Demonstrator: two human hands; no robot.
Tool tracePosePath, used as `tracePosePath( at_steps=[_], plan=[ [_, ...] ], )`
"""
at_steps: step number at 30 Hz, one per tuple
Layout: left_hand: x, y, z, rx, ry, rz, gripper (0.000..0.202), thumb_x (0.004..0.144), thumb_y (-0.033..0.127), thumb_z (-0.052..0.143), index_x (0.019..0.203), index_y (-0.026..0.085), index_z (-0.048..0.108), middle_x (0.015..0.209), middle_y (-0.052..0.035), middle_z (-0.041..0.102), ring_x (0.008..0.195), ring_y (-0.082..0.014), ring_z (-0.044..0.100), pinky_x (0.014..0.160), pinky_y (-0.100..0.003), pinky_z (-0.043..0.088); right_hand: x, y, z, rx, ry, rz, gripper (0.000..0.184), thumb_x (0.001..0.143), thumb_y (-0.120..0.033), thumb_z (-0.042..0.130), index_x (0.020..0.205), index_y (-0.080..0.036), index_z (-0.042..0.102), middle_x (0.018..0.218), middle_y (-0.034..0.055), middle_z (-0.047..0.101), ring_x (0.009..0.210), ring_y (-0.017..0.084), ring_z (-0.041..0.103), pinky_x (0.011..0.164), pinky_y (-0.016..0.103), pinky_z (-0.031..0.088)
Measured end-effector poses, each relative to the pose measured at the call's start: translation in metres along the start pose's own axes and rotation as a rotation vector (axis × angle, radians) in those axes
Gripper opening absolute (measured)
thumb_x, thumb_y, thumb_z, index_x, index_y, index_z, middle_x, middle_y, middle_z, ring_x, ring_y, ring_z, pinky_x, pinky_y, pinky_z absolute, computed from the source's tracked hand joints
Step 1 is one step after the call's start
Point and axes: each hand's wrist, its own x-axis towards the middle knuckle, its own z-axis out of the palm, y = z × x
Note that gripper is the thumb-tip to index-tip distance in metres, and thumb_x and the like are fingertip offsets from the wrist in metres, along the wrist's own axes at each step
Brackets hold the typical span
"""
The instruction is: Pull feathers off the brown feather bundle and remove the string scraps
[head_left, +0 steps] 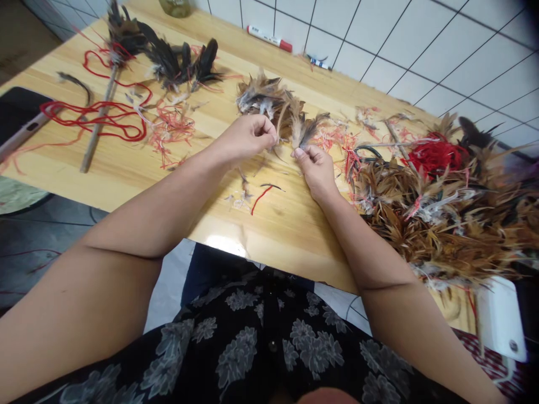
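My right hand (316,171) pinches a small bunch of brown and grey feathers (300,128) by its base, the tips pointing up and away from me. Just to its left, my left hand (252,136) has thumb and fingers pressed together; what lies between them, if anything, is too small to make out. Behind my left hand sits a loose pile of brown feathers (263,95). On the wood in front of my hands lie a short red string (261,200), a thin dark quill and some fluff.
A large heap of brown feathers (421,219) with red string (440,156) fills the right. At the left are a stick (99,123) topped with black feathers, red cord (112,130) and a phone (21,115). A red-capped marker (269,38) lies by the tiled wall.
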Motion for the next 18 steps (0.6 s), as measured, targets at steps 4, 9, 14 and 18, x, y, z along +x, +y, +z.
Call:
tracePosePath(
  at_steps=[4, 9, 14, 18],
  plan=[
    [-0.007, 0.008, 0.012, -0.072, -0.062, -0.045, 0.019, 0.084, 0.014, 0.087, 0.078, 0.020, 0.071, 0.070, 0.0010, 0.063, 0.073, -0.0168, 0.061, 0.073, -0.030, 0.049, 0.000, 0.000, 0.000, 0.004, -0.001, -0.012, 0.069, 0.091, -0.090, 0.078, 0.083, -0.022, 0.072, 0.074, -0.0020, 0.054, 0.074, 0.014, 0.046, 0.069, 0.031, 0.039],
    [-0.011, 0.007, 0.021, -0.084, -0.084, -0.035, 0.025, 0.084, 0.013, 0.094, 0.078, 0.020, 0.071, 0.073, 0.0010, 0.065, 0.074, -0.0164, 0.061, 0.072, -0.030, 0.048, 0.000, 0.000, 0.001, -0.020, -0.011, 0.000, 0.066, 0.090, -0.086, 0.082, 0.078, -0.022, 0.068, 0.074, -0.0020, 0.055, 0.077, 0.015, 0.049, 0.073, 0.031, 0.043],
    [-0.010, 0.005, 0.024, -0.021, -0.081, 0.011, 0.024, 0.084, 0.004, 0.088, 0.078, 0.021, 0.072, 0.074, 0.0015, 0.064, 0.075, -0.0165, 0.059, 0.073, -0.031, 0.047, 0.001, -0.003, 0.002, -0.024, -0.038, -0.009, 0.068, 0.086, -0.086, 0.086, 0.074, -0.022, 0.066, 0.074, -0.0023, 0.053, 0.078, 0.014, 0.050, 0.075, 0.032, 0.044],
    [-0.011, 0.008, 0.025, -0.026, -0.079, 0.004, 0.024, 0.083, 0.002, 0.088, 0.078, 0.021, 0.072, 0.074, 0.0017, 0.065, 0.076, -0.0168, 0.059, 0.075, -0.032, 0.046, 0.000, -0.007, 0.003, -0.039, -0.058, 0.016, 0.067, 0.084, -0.081, 0.092, 0.070, -0.022, 0.061, 0.071, -0.0030, 0.049, 0.079, 0.015, 0.048, 0.075, 0.031, 0.043]
  ],
)
